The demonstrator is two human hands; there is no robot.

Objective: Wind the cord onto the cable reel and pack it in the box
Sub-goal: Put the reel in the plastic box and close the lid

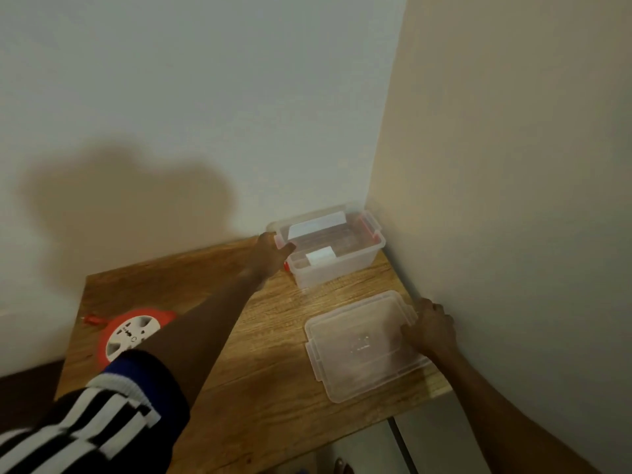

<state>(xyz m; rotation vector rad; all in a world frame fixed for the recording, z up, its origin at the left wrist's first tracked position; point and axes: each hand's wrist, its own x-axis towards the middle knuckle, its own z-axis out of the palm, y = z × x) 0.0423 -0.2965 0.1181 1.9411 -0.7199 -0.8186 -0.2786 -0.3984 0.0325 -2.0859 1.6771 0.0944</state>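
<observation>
Striped sleeve (85,419) lower left, left hand (272,254) gripping the box (337,254) rim at centre, right hand (432,331) pinching the lid (362,343) edge, reel (131,333) left on the table (239,354); one-handed pull could tip the box.

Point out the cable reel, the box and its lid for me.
cable reel (131,333): head view, white hub face.
box (342,265): head view, clear front wall.
lid (355,347): head view, flat top panel.
</observation>
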